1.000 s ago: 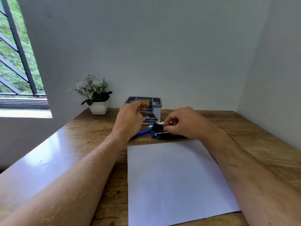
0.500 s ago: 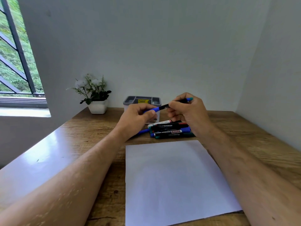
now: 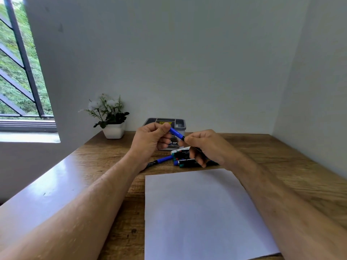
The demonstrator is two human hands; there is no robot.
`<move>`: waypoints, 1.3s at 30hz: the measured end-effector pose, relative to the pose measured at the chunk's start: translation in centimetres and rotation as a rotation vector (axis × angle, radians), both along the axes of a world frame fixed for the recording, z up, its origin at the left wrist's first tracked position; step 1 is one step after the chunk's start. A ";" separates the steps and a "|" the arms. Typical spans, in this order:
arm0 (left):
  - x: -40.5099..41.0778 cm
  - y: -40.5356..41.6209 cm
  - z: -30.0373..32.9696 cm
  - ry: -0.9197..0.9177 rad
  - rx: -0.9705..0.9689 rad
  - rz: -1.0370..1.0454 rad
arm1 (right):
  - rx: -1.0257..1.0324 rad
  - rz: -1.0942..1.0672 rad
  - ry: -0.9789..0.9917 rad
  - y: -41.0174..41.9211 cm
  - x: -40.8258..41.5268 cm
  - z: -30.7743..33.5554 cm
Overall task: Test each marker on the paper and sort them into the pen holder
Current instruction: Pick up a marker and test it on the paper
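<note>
Blue marker (image 3: 176, 133) pinched betw. both hands over the desk: left hand (image 3: 150, 141) clamps the cap, right hand (image 3: 205, 147) the barrel. If I yank, ink could flick onto the blank paper (image 3: 199, 212) or knock the loose markers (image 3: 183, 158) by the pen holder (image 3: 179, 123).

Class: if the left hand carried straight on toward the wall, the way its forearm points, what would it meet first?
Probably the grey pen holder, directly behind the left hand and its blue marker; depth is unclear.

Blue marker cap (image 3: 174, 131), white blank paper (image 3: 202, 214), grey pen holder (image 3: 179, 126), brown wood-grain surface (image 3: 281, 166), white flowerpot (image 3: 114, 130)
</note>
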State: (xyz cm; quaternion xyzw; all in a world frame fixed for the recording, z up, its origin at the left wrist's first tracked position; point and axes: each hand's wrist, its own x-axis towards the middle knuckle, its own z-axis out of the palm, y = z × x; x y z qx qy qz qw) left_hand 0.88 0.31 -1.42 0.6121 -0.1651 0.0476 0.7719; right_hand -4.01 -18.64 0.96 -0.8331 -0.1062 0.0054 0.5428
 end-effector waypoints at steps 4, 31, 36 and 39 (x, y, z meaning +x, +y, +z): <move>-0.1 -0.7 -0.2 0.009 0.024 -0.072 | 0.107 -0.016 0.045 1.1 -0.3 -0.1; 0.4 1.2 1.2 0.067 -0.057 0.171 | 0.052 -0.040 0.162 0.0 -1.0 0.5; -1.0 1.3 1.8 -0.070 0.383 0.224 | -0.402 0.166 0.231 -0.2 -1.8 0.4; -2.2 1.8 1.7 -0.240 0.929 0.356 | -0.579 0.133 0.211 0.0 -1.4 -0.3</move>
